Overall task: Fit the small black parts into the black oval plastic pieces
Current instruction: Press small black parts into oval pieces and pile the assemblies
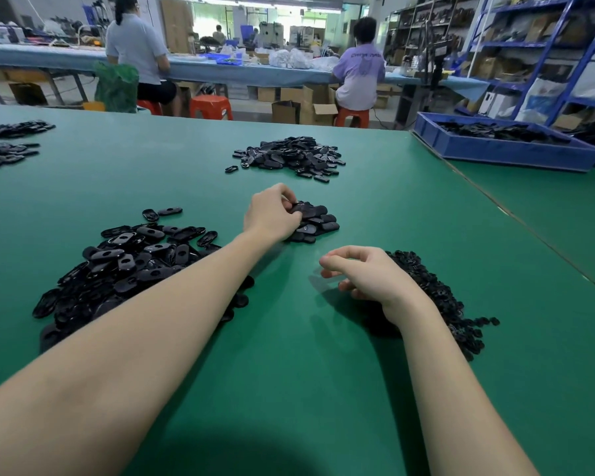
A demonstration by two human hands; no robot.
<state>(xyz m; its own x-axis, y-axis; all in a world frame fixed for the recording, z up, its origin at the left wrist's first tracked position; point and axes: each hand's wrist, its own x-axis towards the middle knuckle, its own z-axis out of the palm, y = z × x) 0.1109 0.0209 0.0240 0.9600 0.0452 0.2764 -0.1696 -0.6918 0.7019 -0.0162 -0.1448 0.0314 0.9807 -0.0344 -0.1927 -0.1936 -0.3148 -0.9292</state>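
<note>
The black oval plastic pieces (131, 266) are glossy, flat, each with a hole, heaped on the green table (323, 389) under my left forearm. My left hand (272, 214) pinches one atop the small stack (315, 223) beyond that heap. My right hand (364, 273) hangs loosely curled, holding nothing, hiding part of the small black parts (440, 300), which are too fine to make out.

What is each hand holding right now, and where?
Left hand fingers grip an oval piece by its near end. Right hand holds nothing visible.
</note>
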